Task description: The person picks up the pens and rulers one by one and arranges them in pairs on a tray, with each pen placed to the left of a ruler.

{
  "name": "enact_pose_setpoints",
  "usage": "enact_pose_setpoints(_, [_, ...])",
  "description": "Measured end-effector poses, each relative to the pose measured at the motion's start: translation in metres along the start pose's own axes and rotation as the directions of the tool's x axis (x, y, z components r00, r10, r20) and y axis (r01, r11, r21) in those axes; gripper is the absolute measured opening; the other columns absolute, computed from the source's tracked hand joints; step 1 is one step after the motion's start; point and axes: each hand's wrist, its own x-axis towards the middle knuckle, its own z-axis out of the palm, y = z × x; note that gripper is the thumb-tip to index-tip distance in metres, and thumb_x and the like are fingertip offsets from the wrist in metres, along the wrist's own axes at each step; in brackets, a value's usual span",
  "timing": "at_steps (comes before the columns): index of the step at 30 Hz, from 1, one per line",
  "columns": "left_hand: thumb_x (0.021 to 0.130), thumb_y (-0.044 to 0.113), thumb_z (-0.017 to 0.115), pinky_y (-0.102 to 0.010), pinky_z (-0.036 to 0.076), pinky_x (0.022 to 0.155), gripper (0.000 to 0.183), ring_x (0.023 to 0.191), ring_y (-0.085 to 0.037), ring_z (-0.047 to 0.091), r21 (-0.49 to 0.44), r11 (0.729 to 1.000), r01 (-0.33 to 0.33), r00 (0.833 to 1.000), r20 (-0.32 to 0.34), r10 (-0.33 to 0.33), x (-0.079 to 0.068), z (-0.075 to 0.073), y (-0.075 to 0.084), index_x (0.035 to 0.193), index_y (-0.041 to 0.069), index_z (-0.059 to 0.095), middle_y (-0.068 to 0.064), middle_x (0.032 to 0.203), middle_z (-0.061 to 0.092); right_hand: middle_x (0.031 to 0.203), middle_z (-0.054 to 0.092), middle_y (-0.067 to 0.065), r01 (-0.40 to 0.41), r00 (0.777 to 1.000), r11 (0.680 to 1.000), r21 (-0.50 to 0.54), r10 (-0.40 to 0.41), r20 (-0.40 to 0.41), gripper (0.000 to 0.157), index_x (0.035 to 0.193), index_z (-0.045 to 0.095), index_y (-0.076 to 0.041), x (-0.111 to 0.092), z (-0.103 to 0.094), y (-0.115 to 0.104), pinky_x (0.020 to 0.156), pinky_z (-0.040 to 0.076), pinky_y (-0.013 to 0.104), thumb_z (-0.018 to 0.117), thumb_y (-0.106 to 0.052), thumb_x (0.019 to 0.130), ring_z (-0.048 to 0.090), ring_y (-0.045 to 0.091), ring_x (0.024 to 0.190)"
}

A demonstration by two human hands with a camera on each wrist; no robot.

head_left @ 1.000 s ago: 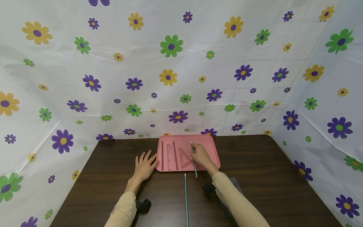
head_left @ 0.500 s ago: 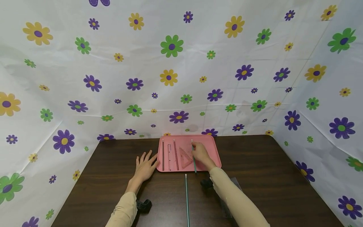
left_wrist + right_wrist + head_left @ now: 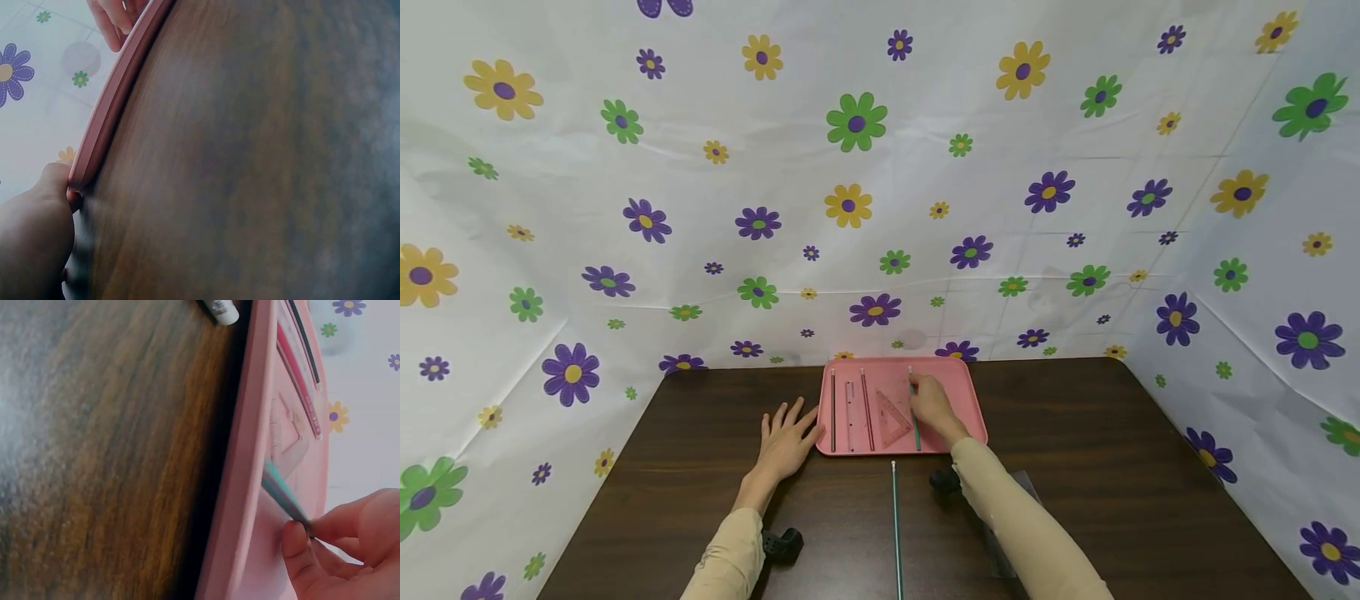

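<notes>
On the pink tray (image 3: 964, 400) my right hand (image 3: 934, 406) pinches a green pencil (image 3: 282, 489) between thumb and fingers. The pencil lies within the rim, to the right of a clear set square (image 3: 892, 421). A red pencil (image 3: 867, 408), a clear ruler (image 3: 851, 417) and a black pencil (image 3: 832, 410) lie side by side further left. With fingers spread, my left hand (image 3: 784, 446) touches the tray's left edge; its thumb (image 3: 56, 178) meets the rim in the left wrist view. A second green pencil (image 3: 897, 525) lies on the table in front of the tray.
A clear plastic piece (image 3: 1000, 554) lies on the dark wooden table (image 3: 1075, 433), partly beneath the right forearm. Black wrist devices (image 3: 782, 545) are worn on both arms. A flowered sheet (image 3: 700, 167) stands behind the table and at its sides.
My right hand has brought the green pencil slightly back, so its near end, which stuck out past the tray's front rim, now lies inside. The left hand stays at the tray's edge.
</notes>
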Motion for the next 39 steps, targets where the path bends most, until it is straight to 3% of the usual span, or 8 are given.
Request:
enact_pose_setpoints(3, [0.103,0.050,0.043,-0.069,0.001,0.117,0.055,0.151,-0.045,0.016,0.002,1.000,0.000,1.000,-0.001,0.000,0.000,0.000,0.000,0.151,0.021,0.046,-0.016,0.163,0.027,0.117,0.067,0.026,0.017,1.000,1.000,-0.018,-0.017,-0.014,0.041,0.121,0.065,0.011,0.001,0.002,0.002,0.087,0.050,0.042,0.052,0.013,0.083,0.059,0.030,0.095])
enact_pose_setpoints(10, [0.103,0.050,0.043,-0.070,0.002,0.116,0.056,0.151,-0.045,0.016,0.015,1.000,-0.001,1.000,-0.001,0.001,0.000,0.001,0.001,0.151,0.022,0.045,-0.015,0.163,0.027,0.123,0.059,0.029,0.003,1.000,0.999,-0.043,-0.003,-0.005,0.040,0.127,0.061,0.012,-0.003,0.005,0.005,0.107,0.044,0.051,0.051,0.009,0.088,0.056,0.040,0.121])
enact_pose_setpoints(15, [0.103,0.049,0.043,-0.070,0.002,0.116,0.055,0.151,-0.045,0.016,0.003,1.000,-0.003,1.000,-0.002,0.003,0.000,0.001,0.002,0.151,0.021,0.046,-0.016,0.163,0.027,0.112,0.062,0.030,0.070,0.997,0.997,-0.011,-0.070,-0.039,0.038,0.119,0.065,0.015,-0.007,0.003,0.005,0.099,0.048,0.051,0.053,0.011,0.083,0.058,0.039,0.109])
enact_pose_setpoints(19, [0.103,0.048,0.045,-0.070,0.002,0.116,0.055,0.150,-0.046,0.017,-0.001,1.000,-0.003,1.000,-0.014,0.003,-0.001,0.000,0.002,0.150,0.020,0.048,-0.017,0.162,0.028,0.109,0.062,0.027,0.081,0.996,0.996,0.028,-0.080,-0.046,0.042,0.122,0.064,0.013,-0.014,0.001,0.005,0.089,0.050,0.046,0.056,0.008,0.082,0.056,0.031,0.097])
enact_pose_setpoints(26, [0.103,0.049,0.044,-0.070,0.001,0.117,0.055,0.151,-0.045,0.015,0.004,1.000,0.009,1.000,0.003,-0.009,0.000,0.000,0.001,0.150,0.021,0.046,-0.016,0.163,0.026,0.118,0.060,0.024,0.069,0.997,0.994,0.083,-0.067,-0.030,0.043,0.130,0.060,0.008,-0.026,-0.003,0.003,0.090,0.052,0.046,0.059,-0.001,0.088,0.061,0.030,0.102])
enact_pose_setpoints(33, [0.103,0.050,0.043,-0.070,0.001,0.117,0.056,0.151,-0.045,0.015,0.009,1.000,0.010,1.000,0.014,-0.010,0.000,0.000,0.001,0.151,0.021,0.045,-0.016,0.163,0.026,0.112,0.062,0.024,0.150,0.988,0.987,0.063,-0.148,-0.045,0.042,0.126,0.061,0.010,-0.040,-0.008,0.003,0.087,0.054,0.046,0.061,0.001,0.085,0.064,0.032,0.097])
enact_pose_setpoints(39, [0.103,0.050,0.044,-0.070,0.001,0.116,0.056,0.150,-0.046,0.016,0.004,1.000,0.006,1.000,-0.001,-0.006,0.000,0.000,0.001,0.150,0.021,0.047,-0.017,0.163,0.027,0.112,0.064,0.022,0.139,0.989,0.989,0.042,-0.137,-0.048,0.045,0.129,0.060,0.009,-0.055,-0.013,0.005,0.085,0.054,0.045,0.061,-0.002,0.086,0.063,0.030,0.097])
